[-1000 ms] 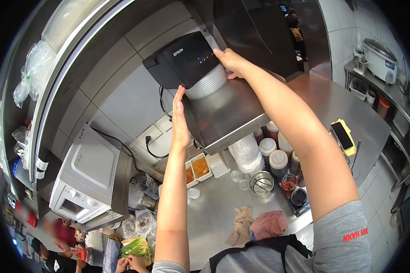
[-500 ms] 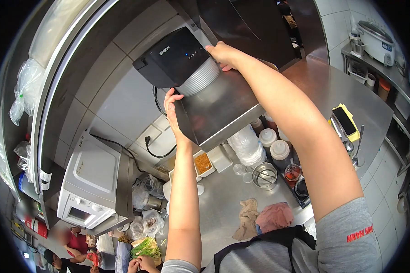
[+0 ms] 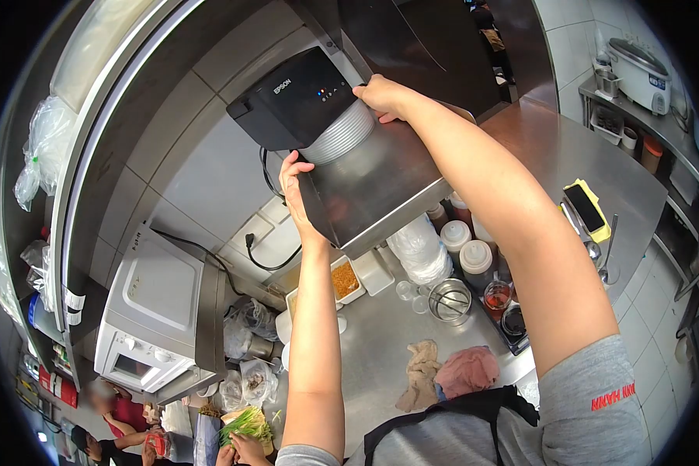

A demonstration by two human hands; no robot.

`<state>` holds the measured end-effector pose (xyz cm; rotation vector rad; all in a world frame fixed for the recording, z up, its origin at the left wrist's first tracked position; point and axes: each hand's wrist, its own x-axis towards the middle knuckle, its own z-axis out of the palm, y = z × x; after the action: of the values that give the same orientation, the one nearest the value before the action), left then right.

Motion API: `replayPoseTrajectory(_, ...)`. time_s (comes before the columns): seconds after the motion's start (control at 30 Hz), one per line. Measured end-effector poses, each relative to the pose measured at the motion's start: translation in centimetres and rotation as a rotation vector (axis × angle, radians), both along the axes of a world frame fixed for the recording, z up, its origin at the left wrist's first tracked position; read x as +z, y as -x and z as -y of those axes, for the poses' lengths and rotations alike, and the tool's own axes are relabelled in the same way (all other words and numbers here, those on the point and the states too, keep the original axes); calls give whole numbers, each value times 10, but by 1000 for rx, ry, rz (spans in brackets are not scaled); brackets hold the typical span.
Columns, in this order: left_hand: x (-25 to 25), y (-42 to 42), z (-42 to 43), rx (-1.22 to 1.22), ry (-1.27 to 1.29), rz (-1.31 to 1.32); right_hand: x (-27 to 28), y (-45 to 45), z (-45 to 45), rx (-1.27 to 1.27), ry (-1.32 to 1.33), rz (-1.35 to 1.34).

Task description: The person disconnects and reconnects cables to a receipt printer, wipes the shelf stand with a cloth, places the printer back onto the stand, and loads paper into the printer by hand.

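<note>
A black EPSON receipt printer [image 3: 291, 97] sits on a ribbed light-grey stack [image 3: 340, 138] on a raised metal shelf [image 3: 373, 179]. Small lights glow on its front, blue and reddish. My right hand [image 3: 382, 99] is at the printer's right edge, fingers bent and fingertips against its side. By the lower left corner is my left hand [image 3: 293, 182], its fingers raised and apart near the printer's base and the shelf edge. Whether those fingertips press on the printer I cannot tell. A black cable [image 3: 268, 175] hangs behind the left hand.
Below the shelf are squeeze bottles [image 3: 475, 256], a metal pot [image 3: 450, 301], a tray of orange-brown food [image 3: 344, 279] and cloths [image 3: 467, 371]. A microwave [image 3: 151, 311] stands left. A phone [image 3: 586, 206] lies right. Other people's hands [image 3: 245, 449] work at greens [image 3: 247, 426] lower left.
A reddish light now shows beside the blue one on the printer. Both my hands stay nearly where they were. At lower left, another person's hands have shifted over the greens.
</note>
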<state>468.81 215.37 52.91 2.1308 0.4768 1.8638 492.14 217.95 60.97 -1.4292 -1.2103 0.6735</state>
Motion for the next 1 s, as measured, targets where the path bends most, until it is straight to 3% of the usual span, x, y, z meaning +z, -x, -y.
replayPoseTrajectory(0.3, 0, 7, -11, 134, -146, -173, 6, 3, 14, 46, -97, 162)
replayPoseTrajectory(0.4, 2, 7, -4, 148, -131, -178, 4, 13, 14, -14, -339, 254)
replayPoseTrajectory(0.47, 9, 10, -2, 221, -153, -202, 2, 22, 19, 92, -377, 280)
replayPoseTrajectory(0.57, 40, 17, -20, 47, 408, 340, 2, 44, 30, 71, -300, 430)
replayPoseTrajectory(0.67, 76, 36, -52, 12, 451, 409, 11, 56, 42, -15, -205, 492)
replayPoseTrajectory(0.8, 117, 38, -69, 29, 491, 150, 10, 63, 42, -104, -211, 546)
replayPoseTrajectory(1.0, 131, 22, -92, -83, 548, 37, 11, 62, 41, -108, -309, 538)
